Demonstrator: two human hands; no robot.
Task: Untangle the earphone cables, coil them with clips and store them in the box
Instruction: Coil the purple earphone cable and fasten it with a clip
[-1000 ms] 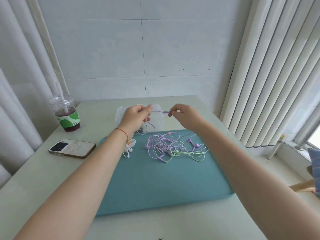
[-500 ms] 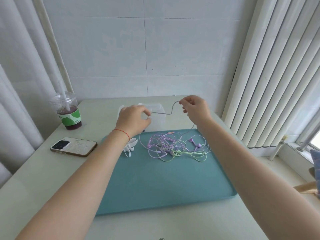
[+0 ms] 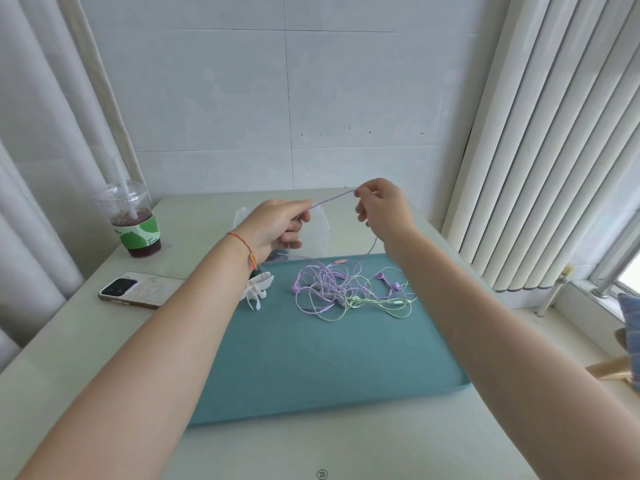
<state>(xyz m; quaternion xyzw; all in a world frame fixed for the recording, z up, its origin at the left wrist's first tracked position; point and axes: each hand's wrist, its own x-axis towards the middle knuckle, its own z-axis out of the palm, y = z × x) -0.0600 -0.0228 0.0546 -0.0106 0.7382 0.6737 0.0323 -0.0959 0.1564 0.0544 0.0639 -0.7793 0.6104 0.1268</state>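
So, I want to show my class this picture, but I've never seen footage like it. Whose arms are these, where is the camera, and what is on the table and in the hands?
There is no machine here: the arms belong to a person, and the camera sits on their head, looking forward and down.

The left hand and right hand each pinch a purple cable stretched between them, above the table.

On a teal mat lies a tangle of purple and green earphones, with white clips at the mat's left edge. A clear box stands behind the hands. To the left are a phone and a drink cup.
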